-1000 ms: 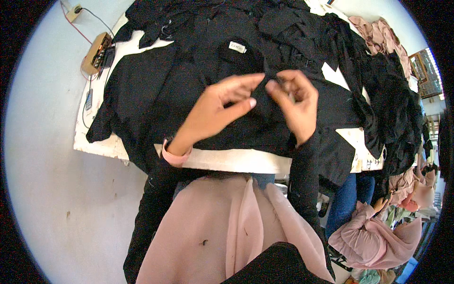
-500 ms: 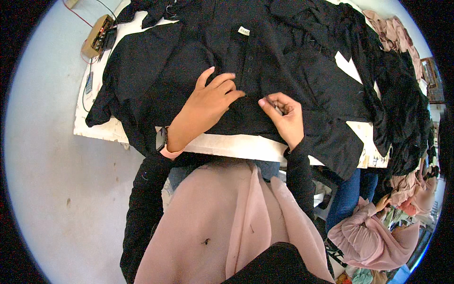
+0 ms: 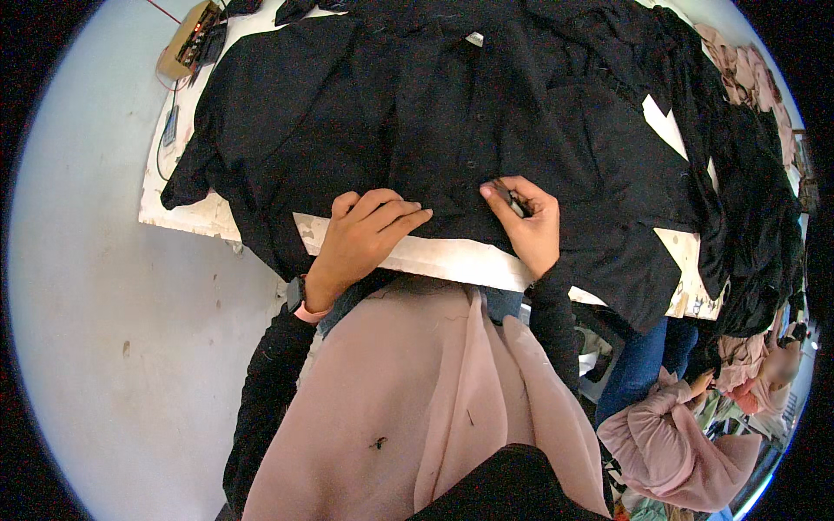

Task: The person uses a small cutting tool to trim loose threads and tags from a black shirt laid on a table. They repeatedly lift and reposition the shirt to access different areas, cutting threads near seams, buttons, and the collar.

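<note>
A black buttoned garment (image 3: 452, 122) lies spread over a white table (image 3: 434, 256). My left hand (image 3: 360, 239) rests flat on its lower hem near the table's front edge, fingers together and pointing right. My right hand (image 3: 526, 221) grips a small dark tool (image 3: 512, 200) and holds it against the garment's hem beside the button line. A white label (image 3: 473, 39) shows at the collar on the far side.
More dark garments (image 3: 747, 200) are heaped at the right of the table, with pinkish cloth (image 3: 747, 69) behind them. A yellowish box with wires (image 3: 187, 39) sits at the far left corner. Another person in pink (image 3: 669, 443) stands low at the right. Grey floor (image 3: 95, 286) lies to the left.
Both hands have come down from the garment's middle to its lower hem near the table's front edge. The view has shifted, so the garment now fills more of the frame.
</note>
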{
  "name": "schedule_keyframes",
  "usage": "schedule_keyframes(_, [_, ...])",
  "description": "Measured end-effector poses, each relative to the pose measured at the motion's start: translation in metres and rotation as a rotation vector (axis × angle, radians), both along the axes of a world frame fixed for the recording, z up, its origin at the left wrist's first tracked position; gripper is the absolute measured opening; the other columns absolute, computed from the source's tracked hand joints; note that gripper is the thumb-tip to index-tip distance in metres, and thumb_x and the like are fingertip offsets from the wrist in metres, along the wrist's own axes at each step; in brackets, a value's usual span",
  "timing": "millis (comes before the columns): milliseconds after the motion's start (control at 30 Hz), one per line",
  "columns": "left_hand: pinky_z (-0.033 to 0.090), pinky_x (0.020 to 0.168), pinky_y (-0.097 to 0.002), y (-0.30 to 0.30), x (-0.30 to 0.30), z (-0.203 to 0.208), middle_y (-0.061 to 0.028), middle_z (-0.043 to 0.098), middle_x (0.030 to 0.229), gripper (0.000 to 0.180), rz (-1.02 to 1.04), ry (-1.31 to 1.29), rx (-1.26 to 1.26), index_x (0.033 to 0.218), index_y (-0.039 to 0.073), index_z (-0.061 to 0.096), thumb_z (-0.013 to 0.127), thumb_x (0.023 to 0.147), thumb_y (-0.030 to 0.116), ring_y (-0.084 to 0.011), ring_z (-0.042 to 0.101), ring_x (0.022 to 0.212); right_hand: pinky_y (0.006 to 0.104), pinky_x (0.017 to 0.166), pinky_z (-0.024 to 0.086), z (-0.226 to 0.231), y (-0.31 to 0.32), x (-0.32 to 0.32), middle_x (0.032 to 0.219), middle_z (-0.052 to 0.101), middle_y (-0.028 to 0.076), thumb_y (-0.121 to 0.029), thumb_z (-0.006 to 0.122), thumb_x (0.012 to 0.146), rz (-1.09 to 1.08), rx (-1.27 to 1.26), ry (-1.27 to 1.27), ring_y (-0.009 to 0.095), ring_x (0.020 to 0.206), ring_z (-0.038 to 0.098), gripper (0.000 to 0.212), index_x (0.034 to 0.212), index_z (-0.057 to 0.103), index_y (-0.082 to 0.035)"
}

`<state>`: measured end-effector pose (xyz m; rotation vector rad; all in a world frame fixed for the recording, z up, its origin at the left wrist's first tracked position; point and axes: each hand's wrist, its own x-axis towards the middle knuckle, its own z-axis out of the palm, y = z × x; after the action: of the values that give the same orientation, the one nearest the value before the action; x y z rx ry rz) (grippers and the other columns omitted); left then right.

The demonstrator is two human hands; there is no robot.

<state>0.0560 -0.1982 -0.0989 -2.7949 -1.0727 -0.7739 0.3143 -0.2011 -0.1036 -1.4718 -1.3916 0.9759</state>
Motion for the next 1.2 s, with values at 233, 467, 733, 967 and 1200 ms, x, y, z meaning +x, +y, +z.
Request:
schedule_keyframes(233, [0.038, 0.081, -0.0347, -0.003, 0.008, -0.003, 0.0045, 0.071, 0.102, 0.024, 0.102, -0.132, -0.108, 0.11, 0.019, 0.073, 0.072, 0.086, 0.023, -0.0159, 0.062, 0.09, 0.0292, 0.071, 0.054, 0.002, 0.014, -0.02, 0.091, 0.075, 0.013, -0.012, 0.074, 0.087, 0.272, 0.054, -0.54, 0.013, 0.079, 0.071, 0.016, 0.103, 0.076, -0.009])
schedule_keyframes(467, [0.041, 0.073, -0.0346, -0.007, 0.022, 0.001, 0.0004, 0.069, 0.097, 0.031, 0.246, -0.206, -0.199, 0.115, 0.015, 0.069, 0.072, 0.088, 0.03, -0.0195, 0.062, 0.083, 0.0237, 0.08, 0.046, 0.006, 0.011, -0.011, 0.089, 0.067, 0.0, -0.012, 0.066, 0.097, 0.087, -0.047, 0.135, 0.007, 0.084, 0.058, 0.011, 0.099, 0.069, -0.002])
schedule_keyframes(733, [0.049, 0.071, -0.0343, -0.004, 0.026, 0.006, -0.0105, 0.058, 0.116, 0.05, 0.277, -0.341, -0.333, 0.124, 0.009, 0.059, 0.079, 0.084, 0.031, -0.0201, 0.062, 0.077, 0.0203, 0.063, 0.04, 0.03, 0.01, 0.015, 0.081, 0.063, 0.0, -0.011, 0.064, 0.098, -0.373, 0.192, 0.163, 0.005, 0.07, 0.052, 0.009, 0.099, 0.066, -0.002])
schedule_keyframes(967, [0.054, 0.064, -0.0369, 0.021, 0.015, 0.016, -0.0131, 0.058, 0.109, 0.075, 0.596, -0.553, -0.555, 0.135, 0.002, 0.037, 0.083, 0.08, 0.026, -0.0228, 0.068, 0.071, 0.0324, 0.098, 0.049, 0.024, 0.0, -0.007, 0.124, 0.068, 0.01, -0.005, 0.078, 0.082, 0.221, 0.29, -0.101, 0.021, 0.113, 0.065, 0.036, 0.116, 0.069, -0.003])
schedule_keyframes(1200, [0.055, 0.078, -0.0353, 0.105, 0.012, 0.021, -0.017, 0.061, 0.114, 0.077, 0.406, -0.87, -0.509, 0.14, -0.001, 0.039, 0.082, 0.079, 0.018, -0.0243, 0.067, 0.091, 0.0335, 0.089, 0.057, 0.015, -0.013, -0.022, 0.117, 0.073, 0.005, 0.001, 0.072, 0.072, 0.438, 0.131, -0.39, 0.024, 0.104, 0.071, 0.034, 0.105, 0.075, -0.008])
